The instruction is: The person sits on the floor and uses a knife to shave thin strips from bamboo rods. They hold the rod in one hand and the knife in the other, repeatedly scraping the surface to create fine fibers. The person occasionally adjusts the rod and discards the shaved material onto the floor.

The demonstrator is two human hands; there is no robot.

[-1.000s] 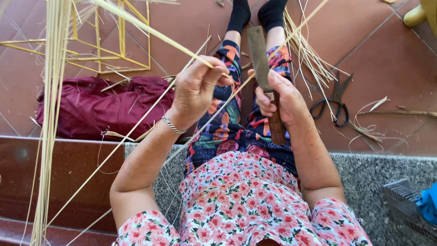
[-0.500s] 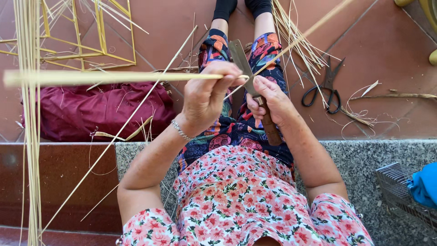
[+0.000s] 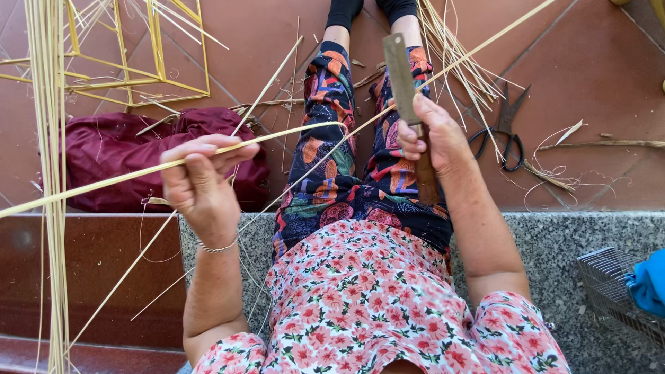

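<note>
Two hands work above the lap of a person who sits on a grey stone step; the left hand is closed on a long yellow strip, with the thumb and fingers pinched tight round it; the strip runs out past that hand to the left edge of the view, and to the right it bends over the knee; the right hand is shut round the brown handle of a big flat knife, and the blade points up and away over the legs; a second thin strip runs from the top right down to the right hand and meets the knife just by the thumb; I cannot tell if the blade is cutting into it; the two hands are apart, one on each side of the lap.

Beside the left hand a dark red cloth bundle lies on the red tile floor; a yellow stick frame stands behind it; more loose strips lie by the right leg; black scissors lie open on the floor near the right hand; a wire basket with a blue cloth in it sits on the step at the right; a tall bunch of strips hangs at the left edge.
</note>
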